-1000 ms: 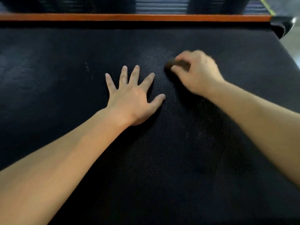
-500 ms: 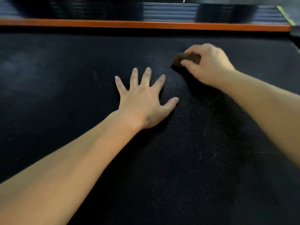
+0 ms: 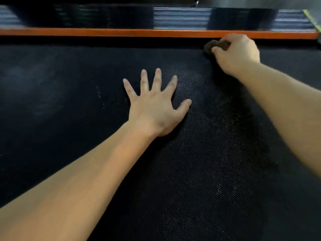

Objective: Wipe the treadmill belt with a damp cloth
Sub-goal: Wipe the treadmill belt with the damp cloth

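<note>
Belt (image 3: 191, 180), seemingly dusty; orange trim (image 3: 104, 32)

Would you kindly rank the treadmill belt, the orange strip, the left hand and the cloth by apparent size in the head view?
Largest: treadmill belt, by far.
Next: orange strip and left hand, similar area, unranked.
Smallest: cloth, mostly hidden in the right hand.

Belt (image 3: 182, 171) matt black w/ dimpled rubbery texture; cloth (image 3: 209, 46) dull brown.
</note>
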Demonstrator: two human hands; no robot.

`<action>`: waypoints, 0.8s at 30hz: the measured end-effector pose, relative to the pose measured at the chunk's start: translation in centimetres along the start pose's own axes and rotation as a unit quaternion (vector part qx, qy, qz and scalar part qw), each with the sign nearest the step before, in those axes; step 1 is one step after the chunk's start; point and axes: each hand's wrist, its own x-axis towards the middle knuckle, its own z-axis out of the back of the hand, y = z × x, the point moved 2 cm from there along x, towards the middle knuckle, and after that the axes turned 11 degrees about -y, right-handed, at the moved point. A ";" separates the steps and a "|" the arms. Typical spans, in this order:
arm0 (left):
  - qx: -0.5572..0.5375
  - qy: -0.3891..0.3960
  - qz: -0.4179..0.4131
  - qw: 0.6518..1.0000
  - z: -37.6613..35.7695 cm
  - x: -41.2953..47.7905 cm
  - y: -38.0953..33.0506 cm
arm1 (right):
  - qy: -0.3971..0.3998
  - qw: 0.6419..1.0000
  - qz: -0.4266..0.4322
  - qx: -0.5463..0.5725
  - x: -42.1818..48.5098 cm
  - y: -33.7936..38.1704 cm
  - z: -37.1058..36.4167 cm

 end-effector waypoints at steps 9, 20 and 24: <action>-0.002 -0.024 -0.009 1.000 -0.1 0.1 0.2 | 0.045 0.970 0.236 0.050 0.5 11.4 -5.6; 0.012 -0.001 -0.007 1.000 -0.2 0.3 0.1 | -0.009 0.990 0.126 0.063 0.6 4.1 -3.9; 0.013 0.006 -0.008 1.000 0.0 0.3 0.2 | 0.019 0.986 0.162 0.022 1.7 1.5 -2.1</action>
